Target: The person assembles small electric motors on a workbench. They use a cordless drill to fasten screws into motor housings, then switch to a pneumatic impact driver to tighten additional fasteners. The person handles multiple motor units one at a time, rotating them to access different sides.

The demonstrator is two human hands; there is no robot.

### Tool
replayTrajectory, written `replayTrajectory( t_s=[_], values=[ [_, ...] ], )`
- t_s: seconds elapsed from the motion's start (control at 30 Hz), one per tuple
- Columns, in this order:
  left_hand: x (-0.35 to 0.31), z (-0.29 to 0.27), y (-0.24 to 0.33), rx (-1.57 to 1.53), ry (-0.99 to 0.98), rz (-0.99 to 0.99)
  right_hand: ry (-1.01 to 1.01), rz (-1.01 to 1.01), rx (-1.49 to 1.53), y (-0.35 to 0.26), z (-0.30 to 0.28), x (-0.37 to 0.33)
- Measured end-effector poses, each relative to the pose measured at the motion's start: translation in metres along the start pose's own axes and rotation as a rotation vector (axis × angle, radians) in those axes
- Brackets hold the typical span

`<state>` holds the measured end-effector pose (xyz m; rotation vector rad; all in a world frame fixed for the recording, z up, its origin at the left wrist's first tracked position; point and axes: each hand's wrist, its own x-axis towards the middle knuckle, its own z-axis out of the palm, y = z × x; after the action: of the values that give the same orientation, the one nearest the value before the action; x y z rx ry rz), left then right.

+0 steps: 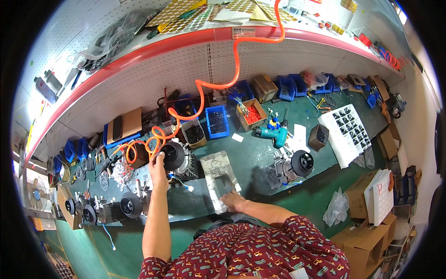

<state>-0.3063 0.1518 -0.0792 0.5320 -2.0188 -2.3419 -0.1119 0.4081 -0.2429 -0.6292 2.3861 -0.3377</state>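
A blower motor with a black round fan wheel (pixel 173 155) and a finned metal body stands left of the middle of the bench. My left hand (pixel 158 170) is closed on the near left rim of its fan wheel. To the right lies a pale, worn block with a rectangular opening (pixel 216 163), stained grey. My right hand (pixel 233 202) grips the near right edge of this block, its fingertips partly hidden. A short cable with a white connector (pixel 189 188) trails from the motor towards the block.
Another blower motor (pixel 297 162) stands to the right, and several more (pixel 132 204) line the left front edge. Behind are a teal power drill (pixel 274 134), a blue bin (pixel 217 122) and a box of red parts (pixel 252 114). An orange coiled hose (pixel 200 93) hangs over the bench.
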Motion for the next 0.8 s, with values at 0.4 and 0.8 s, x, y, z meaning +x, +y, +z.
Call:
replayTrajectory(
  t_s=[0.4,0.8],
  values=[
    [0.006,-0.011,-0.003,0.049,-0.084,-0.075,0.287,-0.046,0.233,-0.005,0.005,0.000],
    [0.003,0.005,0.005,0.097,-0.043,-0.112,0.969,0.115,0.635,0.007,-0.024,-0.003]
  ],
)
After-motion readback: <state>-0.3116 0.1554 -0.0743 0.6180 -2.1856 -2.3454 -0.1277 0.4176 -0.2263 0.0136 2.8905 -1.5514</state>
